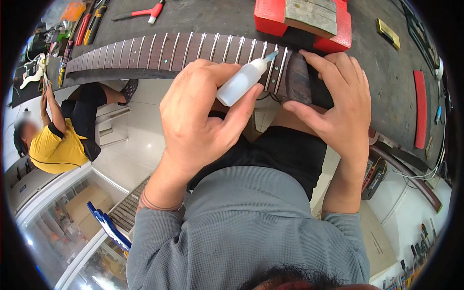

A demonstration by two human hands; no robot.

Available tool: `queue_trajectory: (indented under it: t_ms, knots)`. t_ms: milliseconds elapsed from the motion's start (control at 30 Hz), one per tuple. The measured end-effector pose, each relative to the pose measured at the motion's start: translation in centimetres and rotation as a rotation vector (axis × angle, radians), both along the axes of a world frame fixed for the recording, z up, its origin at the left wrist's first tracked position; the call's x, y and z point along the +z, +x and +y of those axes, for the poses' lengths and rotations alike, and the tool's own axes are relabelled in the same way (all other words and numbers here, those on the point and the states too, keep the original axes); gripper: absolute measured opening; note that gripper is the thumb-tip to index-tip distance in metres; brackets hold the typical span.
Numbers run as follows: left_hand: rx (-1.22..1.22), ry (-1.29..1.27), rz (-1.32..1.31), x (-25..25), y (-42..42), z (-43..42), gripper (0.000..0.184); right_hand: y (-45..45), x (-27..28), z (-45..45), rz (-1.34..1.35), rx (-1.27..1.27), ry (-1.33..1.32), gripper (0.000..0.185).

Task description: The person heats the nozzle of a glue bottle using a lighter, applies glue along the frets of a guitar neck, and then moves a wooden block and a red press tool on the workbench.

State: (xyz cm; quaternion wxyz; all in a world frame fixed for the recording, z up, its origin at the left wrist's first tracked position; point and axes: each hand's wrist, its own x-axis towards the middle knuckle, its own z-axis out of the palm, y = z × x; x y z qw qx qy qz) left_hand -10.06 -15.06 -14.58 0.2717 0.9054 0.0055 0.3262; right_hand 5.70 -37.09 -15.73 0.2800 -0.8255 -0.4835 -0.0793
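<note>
A small translucent squeeze bottle (241, 82) is pinched between the thumb and fingers of my left hand (200, 104). Its bluish tip touches or hovers just over a dark guitar fretboard (150, 52) near the board's right end, by the metal frets. At that end, my right hand (340, 96) grips a dark brown wooden block (298, 79), thumb on its near edge and fingertips at its far edge. The fretboard lies along the front edge of the workbench, with several metal frets and small round greenish inlays.
A red clamp-like block (270, 18) with a wooden piece stands behind the fretboard. Red-handled tool (145, 13), brass-coloured block (388, 33) and red strip (420, 108) lie on the dark workbench (377, 72). Another person (60, 145) in yellow sits at the left.
</note>
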Motion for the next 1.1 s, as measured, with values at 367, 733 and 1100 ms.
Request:
queue_trajectory:
  t_ms: [367,733,1100]
  knots:
    - [-0.022,0.023,-0.017,0.1,0.5,0.0,0.037,0.2,-0.1,0.0,-0.003,0.002,0.007,0.084]
    - [-0.005,0.049,0.0,0.7,0.4,-0.4,0.038,0.0,0.2,-0.1,0.052,0.0,-0.007,0.08]
    - [0.009,0.061,0.01,1.0,0.2,-0.5,0.039,-0.1,0.2,-0.1,0.042,-0.001,-0.003,0.08]
